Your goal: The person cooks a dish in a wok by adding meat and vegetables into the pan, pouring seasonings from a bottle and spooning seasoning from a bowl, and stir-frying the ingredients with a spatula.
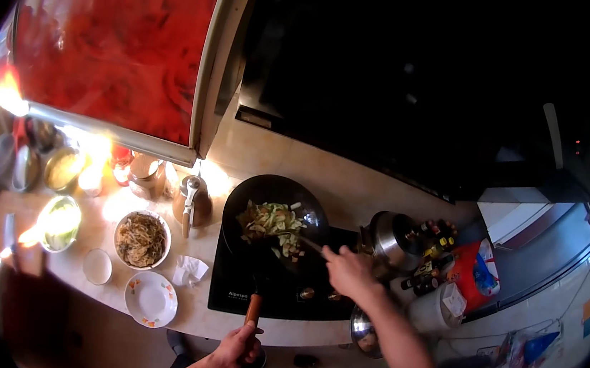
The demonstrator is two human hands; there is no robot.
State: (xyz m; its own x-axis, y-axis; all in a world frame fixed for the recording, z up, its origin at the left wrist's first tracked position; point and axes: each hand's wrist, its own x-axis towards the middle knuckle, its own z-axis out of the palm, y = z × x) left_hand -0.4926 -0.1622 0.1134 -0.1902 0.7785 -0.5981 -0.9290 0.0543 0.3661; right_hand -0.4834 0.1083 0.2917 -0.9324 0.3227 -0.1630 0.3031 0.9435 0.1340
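Note:
A dark wok [312, 206] stands on the black cooktop [231, 281], with chopped pale-green vegetables and small light cubes [269, 221] in it. My left hand [238, 347] is closed around the wok's brown handle [254, 309] near the counter's front edge. From the right, my right hand [349, 271] grips the handle of a spatula [311, 244] that reaches into the vegetables. The spatula's head is partly hidden among the food. Just beyond my right hand stands a steel kettle [393, 239].
Left of the cooktop are a bowl of noodle-like food [142, 240], a small white bowl [97, 267], a patterned plate [151, 300] and a crumpled tissue [190, 271]. Several bottles [435, 249] stand at right. A red cabinet [115, 43] and dark hood [391, 86] hang above.

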